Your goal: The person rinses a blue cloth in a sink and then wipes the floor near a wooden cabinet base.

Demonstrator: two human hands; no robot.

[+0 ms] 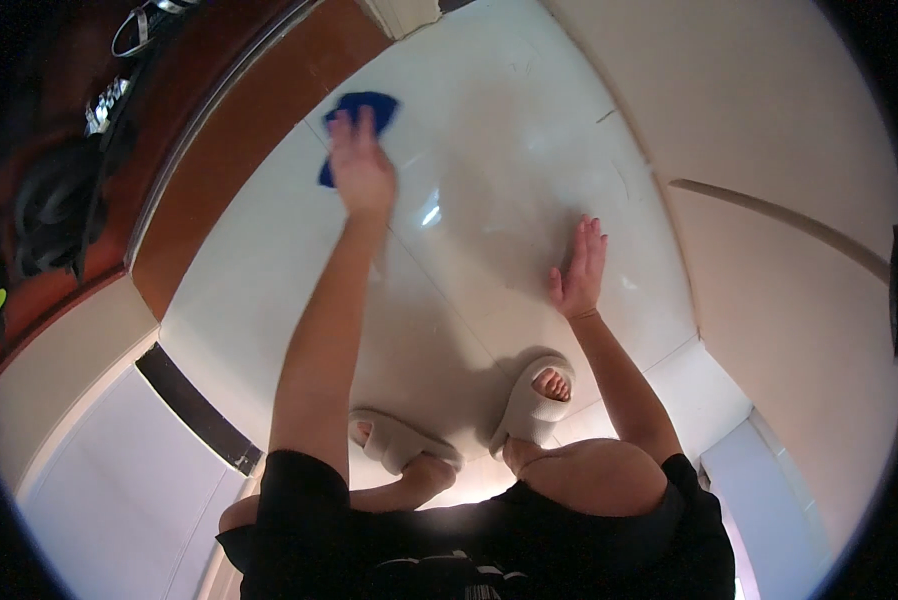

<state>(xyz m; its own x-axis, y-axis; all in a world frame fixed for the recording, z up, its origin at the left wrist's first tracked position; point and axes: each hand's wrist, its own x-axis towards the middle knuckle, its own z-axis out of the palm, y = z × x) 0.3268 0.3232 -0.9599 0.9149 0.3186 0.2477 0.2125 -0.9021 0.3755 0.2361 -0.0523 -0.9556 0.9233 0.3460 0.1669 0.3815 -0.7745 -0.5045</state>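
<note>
My left hand [362,170] reaches out to the far left over the floor with a dark blue cloth [376,104] under its fingers. It presses the cloth against the pale glossy floor tiles [489,120], and both look slightly blurred. Part of the cloth is hidden beneath the palm and fingers. My right hand [581,270] is out to the right with its fingers stretched and nothing in it. Whether its palm rests on the floor or hovers just above, I cannot tell.
My feet in beige slippers [544,395] are on the tiles close in. At the left stands a dark red-brown rack [119,195] with several shoes, above a brown floor strip [174,235]. A beige panel [759,270] with a long groove rises at the right.
</note>
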